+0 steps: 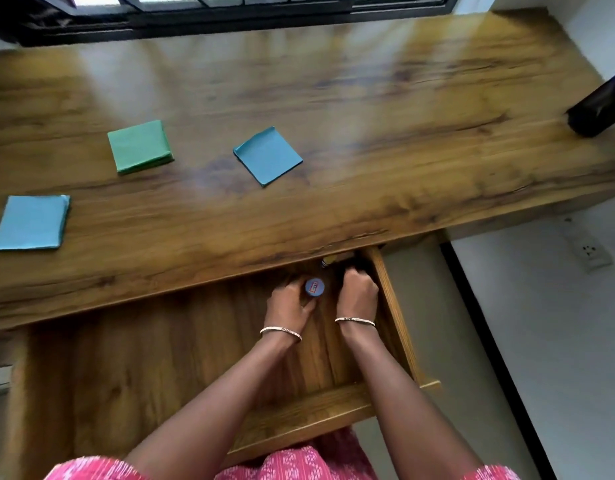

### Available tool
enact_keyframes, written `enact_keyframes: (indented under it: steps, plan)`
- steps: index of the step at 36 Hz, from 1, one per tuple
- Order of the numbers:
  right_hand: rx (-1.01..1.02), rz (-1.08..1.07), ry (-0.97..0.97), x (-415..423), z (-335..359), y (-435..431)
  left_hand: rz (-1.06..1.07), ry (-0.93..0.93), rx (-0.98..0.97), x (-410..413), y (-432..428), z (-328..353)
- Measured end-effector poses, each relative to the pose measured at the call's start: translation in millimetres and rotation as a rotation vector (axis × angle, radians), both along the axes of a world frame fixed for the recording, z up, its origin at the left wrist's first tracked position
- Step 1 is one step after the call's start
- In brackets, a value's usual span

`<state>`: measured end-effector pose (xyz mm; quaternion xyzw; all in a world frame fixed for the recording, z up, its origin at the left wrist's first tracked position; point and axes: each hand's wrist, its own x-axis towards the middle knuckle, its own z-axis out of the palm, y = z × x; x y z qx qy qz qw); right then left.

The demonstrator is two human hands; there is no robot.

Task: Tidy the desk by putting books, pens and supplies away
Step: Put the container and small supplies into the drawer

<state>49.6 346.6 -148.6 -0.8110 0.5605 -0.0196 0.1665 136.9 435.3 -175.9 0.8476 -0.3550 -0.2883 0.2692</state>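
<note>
blue-capped pot (314, 287) sits in the open drawer (392, 306), lower centre of the frame, with the left grip (288, 303) curled round it. the right grip (358, 292) is clenched just beside it, near the drawer's back; whether it holds anything i cannot tell. this looks like the stowing step. green pad (140, 147), centre blue pad (268, 155) and left blue pad (31, 223) wait on the table (403, 133); the next move probably calls for letting go and reaching up for them.
</note>
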Motion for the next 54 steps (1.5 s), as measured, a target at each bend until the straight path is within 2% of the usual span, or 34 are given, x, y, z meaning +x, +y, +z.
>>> enact_keyframes:
  steps: [7, 16, 22, 28, 37, 41, 45, 49, 54]
  plan:
    - [-0.192, 0.027, 0.006, -10, -7, 11, 0.008, -0.003, 0.028, -9, -12, -5]
    - [0.082, 0.050, 0.115, -38, -8, 34, 0.141, 0.058, -0.050, -26, -22, -9]
    - [0.120, 0.066, 0.125, -37, -7, 23, 0.258, 0.058, -0.074, -33, -27, -11]
    - [0.139, 0.038, 0.124, -34, -3, 22, 0.432, 0.215, -0.117, -41, -28, -2]
    - [0.196, 0.012, 0.094, -40, 4, 40, 0.439, 0.288, -0.149, -39, -27, -6]
    - [0.179, -0.003, 0.036, -45, 11, 49, 0.450, 0.288, -0.134, -34, -19, -3]
    - [0.039, -0.046, -0.163, -44, 25, 55, 0.417, 0.248, -0.142, -25, -4, 14]
    - [-0.094, -0.001, -0.350, -28, 44, 52, 0.309, 0.178, -0.225, -16, 14, 45]
    - [-0.133, 0.071, -0.454, 12, 66, 35, 0.260, 0.066, -0.345, 10, 21, 86]
